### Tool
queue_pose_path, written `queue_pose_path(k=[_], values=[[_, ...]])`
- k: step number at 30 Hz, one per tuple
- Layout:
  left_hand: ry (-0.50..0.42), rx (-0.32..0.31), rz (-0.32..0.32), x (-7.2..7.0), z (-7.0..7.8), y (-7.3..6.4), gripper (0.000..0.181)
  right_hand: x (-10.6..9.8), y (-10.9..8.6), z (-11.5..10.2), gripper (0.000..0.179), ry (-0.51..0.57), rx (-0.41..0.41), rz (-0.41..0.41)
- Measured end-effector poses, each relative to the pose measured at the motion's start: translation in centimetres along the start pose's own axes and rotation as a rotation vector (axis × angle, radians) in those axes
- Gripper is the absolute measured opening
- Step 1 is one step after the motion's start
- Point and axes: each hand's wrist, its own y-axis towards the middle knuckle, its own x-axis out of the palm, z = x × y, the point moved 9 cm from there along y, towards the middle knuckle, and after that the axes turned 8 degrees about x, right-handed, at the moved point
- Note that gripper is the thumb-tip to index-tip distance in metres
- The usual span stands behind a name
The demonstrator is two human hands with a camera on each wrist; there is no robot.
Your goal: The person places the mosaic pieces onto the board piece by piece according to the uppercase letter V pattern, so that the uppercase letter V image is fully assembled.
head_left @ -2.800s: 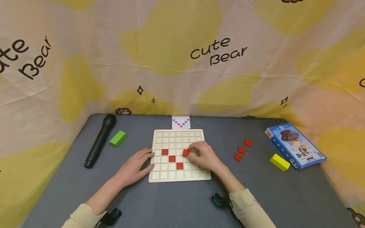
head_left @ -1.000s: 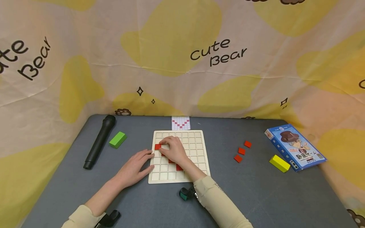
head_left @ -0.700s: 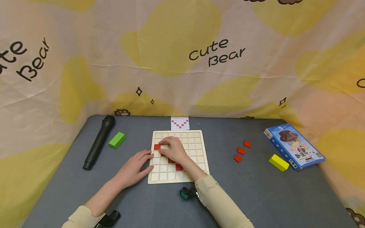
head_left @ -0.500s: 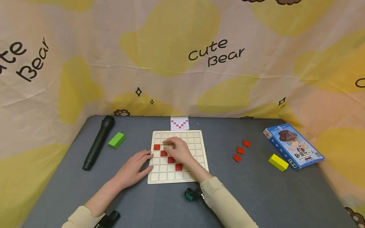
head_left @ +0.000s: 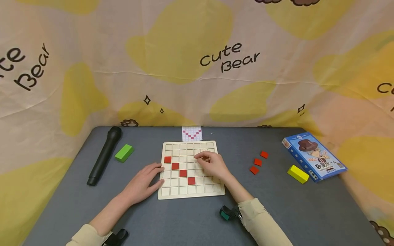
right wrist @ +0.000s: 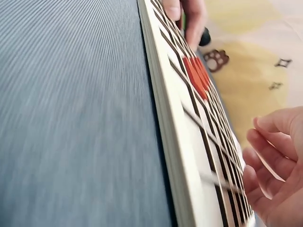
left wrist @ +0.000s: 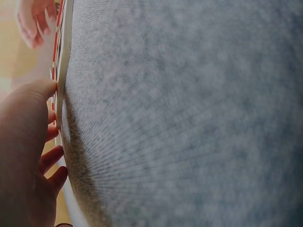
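A pale wooden grid board [head_left: 191, 195] lies on the grey table, with several red square tiles [head_left: 183, 173] set in a diagonal run from its left side down toward the middle. My left hand [head_left: 141, 184] rests at the board's left edge. In the left wrist view, thumb and fingertips of that left hand [left wrist: 26, 125] touch the rim. My right hand [head_left: 214, 166] is over the board's right half, fingers loosely bent. Nothing shows between the fingers of the right hand [right wrist: 279, 158] in the right wrist view. Three loose red tiles [head_left: 258, 162] lie right of the board.
Behind the board is a small card [head_left: 192, 133] with a pink V pattern on a grid. To the left lie a black microphone [head_left: 104, 155] and a green block [head_left: 124, 153]. A yellow block [head_left: 298, 174] and a blue box [head_left: 317, 153] lie at right.
My right hand set a red tile into the board's left column, let go and moved back right. The left hand has stayed at the edge. The whole view has shifted slightly.
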Motion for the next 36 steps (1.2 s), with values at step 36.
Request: queue_pose_path(k=[36], values=[[0.024, 0.002, 0.009, 0.3, -0.2, 0.0, 0.047, -13.9, -8.2, 7.8, 0.031, -0.370, -0.043, 0.168]])
